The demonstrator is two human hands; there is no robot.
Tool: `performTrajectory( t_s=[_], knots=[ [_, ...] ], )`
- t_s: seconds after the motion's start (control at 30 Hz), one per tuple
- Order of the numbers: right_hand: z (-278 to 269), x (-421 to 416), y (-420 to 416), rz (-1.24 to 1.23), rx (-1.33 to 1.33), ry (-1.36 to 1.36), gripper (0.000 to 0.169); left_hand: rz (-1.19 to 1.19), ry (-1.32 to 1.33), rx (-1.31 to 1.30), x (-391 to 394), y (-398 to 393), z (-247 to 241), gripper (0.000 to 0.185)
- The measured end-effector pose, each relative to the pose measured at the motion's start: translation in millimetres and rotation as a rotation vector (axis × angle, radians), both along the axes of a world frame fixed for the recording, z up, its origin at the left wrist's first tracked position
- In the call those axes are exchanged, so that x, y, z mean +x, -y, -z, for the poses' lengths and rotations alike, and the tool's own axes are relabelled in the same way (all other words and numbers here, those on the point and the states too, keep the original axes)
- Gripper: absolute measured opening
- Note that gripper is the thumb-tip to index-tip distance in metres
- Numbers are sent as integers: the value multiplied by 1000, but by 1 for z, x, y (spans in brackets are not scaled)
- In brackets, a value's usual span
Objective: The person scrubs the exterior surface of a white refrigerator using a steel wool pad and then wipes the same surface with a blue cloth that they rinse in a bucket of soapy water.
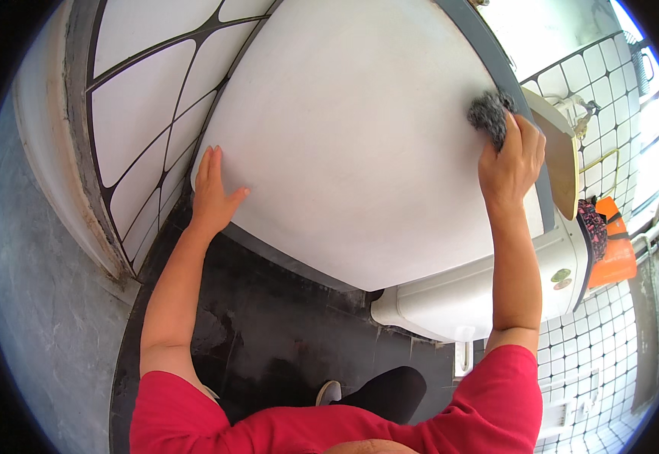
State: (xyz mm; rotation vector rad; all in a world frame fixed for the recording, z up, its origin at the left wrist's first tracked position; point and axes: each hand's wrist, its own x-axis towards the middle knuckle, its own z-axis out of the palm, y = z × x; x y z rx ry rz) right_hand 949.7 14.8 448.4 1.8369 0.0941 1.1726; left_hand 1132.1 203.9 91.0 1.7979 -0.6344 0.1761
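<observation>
My right hand grips a grey, shaggy scrubbing pad or cloth near the right edge of a large white panel, which looks like the side or door of an appliance. A dark grey strip borders the panel on that side. Against the panel's lower left edge rests my left hand, fingers pointing up and thumb spread, with nothing in it. The part of the pad under my right fingers is hidden.
At the left stands a wall with white and black tiles. A white appliance adjoins the panel at the lower right. Beyond it are an orange container, a tap and a tiled wall. Below lies a dark, wet-looking tiled floor.
</observation>
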Motion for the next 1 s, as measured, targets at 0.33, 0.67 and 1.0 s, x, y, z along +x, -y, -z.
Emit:
performTrajectory(
  t_s=[0.33, 0.67, 1.0],
  knots=[
    [-24, 103, -75, 89, 19, -175, 33, -9, 51, -103, 1, 8, 7, 90],
    [-31, 135, -93, 60, -130, -159, 28, -47, 27, -55, -9, 16, 1, 90],
    [-37, 153, -121, 210, -61, -270, 16, -38, -1, -40, -7, 4, 5, 90]
  ],
)
